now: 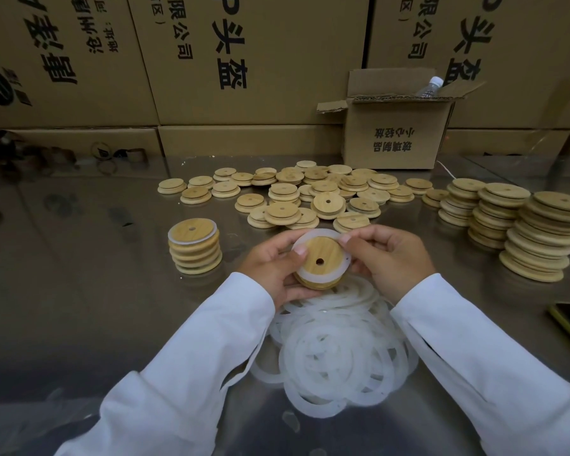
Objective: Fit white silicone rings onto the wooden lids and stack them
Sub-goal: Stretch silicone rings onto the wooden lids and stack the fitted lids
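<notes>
Both hands held one wooden lid with a white ring over the near middle of the table [96, 258].

The lid [323, 251] was a pale round disc with grain lines and a small centre hole; the milky ring [316, 234] circled its top, loose along the far edge. The left hand [270, 271] and right hand [389, 258] curled round its sides, thumbs on the ring. A pile of loose rings [336, 350] lay just beneath. To the left stood a short stack of ringed lids [194, 246]; bare lids [310, 192] lay scattered farther off, and taller stacks [524, 232] stood to the right.
</notes>
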Motion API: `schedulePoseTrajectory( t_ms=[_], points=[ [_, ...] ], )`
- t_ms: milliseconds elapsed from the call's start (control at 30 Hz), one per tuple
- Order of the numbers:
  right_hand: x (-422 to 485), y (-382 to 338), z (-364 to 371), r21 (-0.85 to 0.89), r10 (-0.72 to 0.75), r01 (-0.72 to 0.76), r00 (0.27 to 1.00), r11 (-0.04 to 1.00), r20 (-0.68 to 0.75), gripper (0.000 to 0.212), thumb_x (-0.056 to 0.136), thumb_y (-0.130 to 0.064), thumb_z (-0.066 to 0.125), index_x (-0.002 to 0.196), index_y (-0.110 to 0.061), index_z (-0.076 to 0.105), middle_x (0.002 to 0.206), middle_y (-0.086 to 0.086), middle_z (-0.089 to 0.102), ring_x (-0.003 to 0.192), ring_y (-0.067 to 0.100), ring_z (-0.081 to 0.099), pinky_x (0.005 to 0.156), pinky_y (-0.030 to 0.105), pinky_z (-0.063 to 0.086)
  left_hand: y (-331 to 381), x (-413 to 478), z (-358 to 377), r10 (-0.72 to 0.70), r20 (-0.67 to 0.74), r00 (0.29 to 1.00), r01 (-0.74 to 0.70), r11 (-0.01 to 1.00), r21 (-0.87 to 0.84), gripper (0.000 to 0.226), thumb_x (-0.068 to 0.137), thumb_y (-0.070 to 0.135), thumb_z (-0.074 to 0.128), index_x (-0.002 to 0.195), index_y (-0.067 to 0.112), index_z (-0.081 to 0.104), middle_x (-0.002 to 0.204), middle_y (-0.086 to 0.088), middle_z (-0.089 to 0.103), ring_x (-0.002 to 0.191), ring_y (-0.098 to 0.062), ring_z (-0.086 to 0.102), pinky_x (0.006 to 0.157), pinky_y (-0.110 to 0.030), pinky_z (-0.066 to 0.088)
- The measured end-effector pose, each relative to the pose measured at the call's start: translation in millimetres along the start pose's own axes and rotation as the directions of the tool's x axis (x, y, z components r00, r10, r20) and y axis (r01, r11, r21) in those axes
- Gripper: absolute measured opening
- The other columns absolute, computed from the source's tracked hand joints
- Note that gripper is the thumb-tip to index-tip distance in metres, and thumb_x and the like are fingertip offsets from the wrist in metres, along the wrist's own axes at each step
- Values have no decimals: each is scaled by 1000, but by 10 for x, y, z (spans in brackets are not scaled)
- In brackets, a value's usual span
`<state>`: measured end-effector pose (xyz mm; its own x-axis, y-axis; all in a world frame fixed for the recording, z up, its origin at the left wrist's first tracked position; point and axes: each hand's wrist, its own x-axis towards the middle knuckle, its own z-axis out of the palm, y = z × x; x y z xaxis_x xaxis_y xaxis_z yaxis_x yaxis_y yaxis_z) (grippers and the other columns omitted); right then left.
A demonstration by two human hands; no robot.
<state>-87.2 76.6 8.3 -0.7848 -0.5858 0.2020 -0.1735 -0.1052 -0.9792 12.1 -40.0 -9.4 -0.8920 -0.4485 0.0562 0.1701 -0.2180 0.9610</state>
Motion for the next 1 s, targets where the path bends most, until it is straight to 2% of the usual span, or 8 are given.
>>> schedulePoseTrajectory(
  t_ms=[167, 333, 533, 667, 767, 900, 1000],
  points=[
    [0, 22, 5, -40, -10, 11, 1000, 999, 15, 16, 81, -8, 66, 67, -16, 65, 49, -9, 62, 42, -1, 52, 49, 9, 44, 2, -2, 13, 80, -70, 994, -76, 995, 61, 24, 93, 6, 45, 100, 21, 62, 98, -8, 65, 94, -30, 64, 72, -42, 57],
    [-6, 17, 6, -47, -48, 49, 999, 998, 23, 15, 81, -8, 66, 68, -14, 65, 56, -3, 61, 45, 2, 51, 52, 11, 45, 15, -5, 20, 138, -105, 985, -126, 985, 116, 23, 93, 5, 44, 105, 17, 60, 99, -11, 65, 100, -34, 62, 69, -40, 59],
    [-32, -15, -3, -43, -112, 115, 992, 992, 60, 15, 81, -5, 65, 67, -12, 64, 52, -8, 60, 46, 1, 51, 53, 12, 46, 23, -18, -4, 183, -107, 977, -169, 978, 122, 21, 91, 10, 48, 107, 17, 60, 102, -12, 65, 104, -34, 62, 74, -44, 58],
    [-45, -45, -1, 2, -130, 130, 988, 992, 84, 16, 80, -3, 65, 66, -12, 63, 50, -10, 61, 46, -2, 52, 51, 10, 44, 21, -17, -10, 165, -125, 978, -157, 985, 70, 26, 92, 10, 46, 115, 13, 58, 109, -13, 64, 107, -35, 60, 80, -49, 55],
    [-48, -66, -8, 10, -144, 143, 985, 990, 96, 16, 79, -4, 66, 66, -13, 63, 51, -11, 63, 48, -2, 54, 51, 10, 44, 22, -25, 7, 154, -133, 979, -154, 988, 7, 27, 94, 8, 43, 116, 11, 58, 113, -16, 62, 106, -34, 61, 76, -44, 57],
    [-40, -73, -3, -1, -149, 149, 985, 989, 93, 16, 78, -6, 66, 66, -15, 64, 53, -10, 63, 49, -1, 55, 53, 10, 45, 27, -28, 47, 139, -164, 977, -149, 988, -50, 24, 94, 8, 42, 107, 16, 61, 116, -18, 60, 106, -35, 60, 73, -40, 58],
    [-36, -61, 7, 7, -146, 146, 987, 989, 72, 16, 79, -5, 66, 66, -14, 64, 53, -9, 63, 47, 0, 53, 51, 10, 45, 36, -24, 58, 144, -178, 973, -153, 988, -36, 25, 95, 7, 42, 112, 14, 59, 116, -18, 61, 107, -35, 60, 73, -40, 58]
  ],
)
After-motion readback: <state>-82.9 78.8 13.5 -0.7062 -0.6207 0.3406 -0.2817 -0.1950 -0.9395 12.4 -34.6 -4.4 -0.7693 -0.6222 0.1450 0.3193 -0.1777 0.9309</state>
